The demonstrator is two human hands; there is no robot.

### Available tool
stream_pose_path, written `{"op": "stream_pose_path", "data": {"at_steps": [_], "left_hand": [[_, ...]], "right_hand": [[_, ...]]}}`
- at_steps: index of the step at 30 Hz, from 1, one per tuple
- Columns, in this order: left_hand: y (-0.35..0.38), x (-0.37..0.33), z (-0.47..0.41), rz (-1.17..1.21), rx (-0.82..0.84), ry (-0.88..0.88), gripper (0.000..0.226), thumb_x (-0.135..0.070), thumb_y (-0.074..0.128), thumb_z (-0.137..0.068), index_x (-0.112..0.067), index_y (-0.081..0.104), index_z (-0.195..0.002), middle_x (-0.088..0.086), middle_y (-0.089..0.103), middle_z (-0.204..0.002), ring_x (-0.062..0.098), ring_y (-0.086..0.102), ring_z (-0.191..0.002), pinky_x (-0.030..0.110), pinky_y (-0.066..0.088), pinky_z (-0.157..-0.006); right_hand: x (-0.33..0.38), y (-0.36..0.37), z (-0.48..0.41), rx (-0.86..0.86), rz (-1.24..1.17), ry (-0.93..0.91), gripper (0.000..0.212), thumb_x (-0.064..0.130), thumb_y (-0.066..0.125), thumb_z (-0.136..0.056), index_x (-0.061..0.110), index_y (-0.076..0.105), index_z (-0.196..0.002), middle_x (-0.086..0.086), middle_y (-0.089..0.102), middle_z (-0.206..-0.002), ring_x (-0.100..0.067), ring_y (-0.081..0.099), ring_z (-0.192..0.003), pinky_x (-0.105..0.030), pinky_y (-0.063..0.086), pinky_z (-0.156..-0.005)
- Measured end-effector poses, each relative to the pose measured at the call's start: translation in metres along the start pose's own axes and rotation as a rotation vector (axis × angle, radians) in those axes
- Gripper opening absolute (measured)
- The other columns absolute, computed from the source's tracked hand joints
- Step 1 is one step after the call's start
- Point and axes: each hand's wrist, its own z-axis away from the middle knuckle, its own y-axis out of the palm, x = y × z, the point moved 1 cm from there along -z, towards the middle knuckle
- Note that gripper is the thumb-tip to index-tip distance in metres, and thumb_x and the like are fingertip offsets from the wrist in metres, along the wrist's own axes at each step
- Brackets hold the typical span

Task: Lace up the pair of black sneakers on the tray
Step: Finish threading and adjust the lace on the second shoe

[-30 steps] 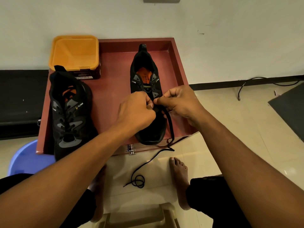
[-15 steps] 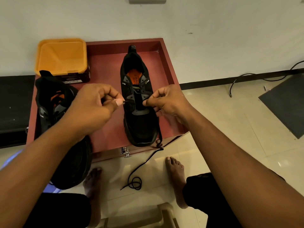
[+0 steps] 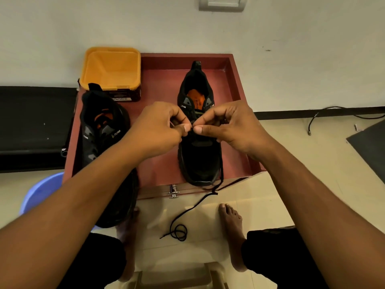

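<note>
Two black sneakers with orange insoles lie on a dark red tray (image 3: 233, 80). The right sneaker (image 3: 199, 159) points toe toward me in the tray's middle. Over its eyelets my left hand (image 3: 158, 130) and my right hand (image 3: 231, 126) meet, each pinching the black lace (image 3: 193, 207) between thumb and forefinger. The lace's loose end trails off the tray's front edge and coils on the floor. The left sneaker (image 3: 100, 130) lies at the tray's left side, partly hidden by my left forearm.
An orange-lidded box (image 3: 111, 67) stands at the tray's back left. A blue plastic stool (image 3: 39, 195) sits under the tray's left corner. A metal latch (image 3: 173, 191) is on the tray's front. My bare feet (image 3: 232, 228) rest on the tiled floor. A cable (image 3: 333, 113) lies at the right.
My left hand, which had drawn away to the left with the lace, has come back to the right sneaker's eyelets. Both hands now meet fingertip to fingertip.
</note>
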Motion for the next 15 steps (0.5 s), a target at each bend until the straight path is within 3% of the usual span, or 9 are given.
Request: {"op": "stream_pose_path", "data": {"at_steps": [5,10,15], "left_hand": [[0.013,0.003,-0.002,0.091,0.022,-0.043,0.008,-0.010,0.073,-0.095,-0.015,0.072,-0.088,0.000,0.072,-0.074,0.015,0.074,-0.066,0.049,0.063,-0.073],[0.015,0.018,-0.009,0.081,-0.100,-0.114,0.008,-0.008,0.077,-0.090,-0.015,0.074,-0.087,0.002,0.072,-0.070,0.013,0.073,-0.062,0.040,0.065,-0.072],[0.021,0.024,-0.009,0.179,-0.066,-0.196,0.022,-0.003,0.085,-0.081,-0.015,0.071,-0.093,0.000,0.072,-0.074,0.011,0.071,-0.063,0.035,0.064,-0.065]], "right_hand": [[-0.005,-0.004,0.000,0.026,0.085,0.029,0.009,0.022,0.083,-0.088,0.014,0.080,-0.092,0.000,0.075,-0.077,-0.010,0.066,-0.067,-0.022,0.051,-0.062],[-0.021,-0.004,-0.002,-0.002,0.295,0.102,0.005,0.022,0.078,-0.093,0.026,0.078,-0.090,0.002,0.073,-0.083,-0.017,0.070,-0.078,-0.046,0.062,-0.078],[-0.021,0.009,-0.001,-0.064,0.448,0.079,0.008,0.027,0.079,-0.092,0.033,0.076,-0.087,0.014,0.066,-0.081,-0.006,0.063,-0.073,-0.035,0.058,-0.071]]}}
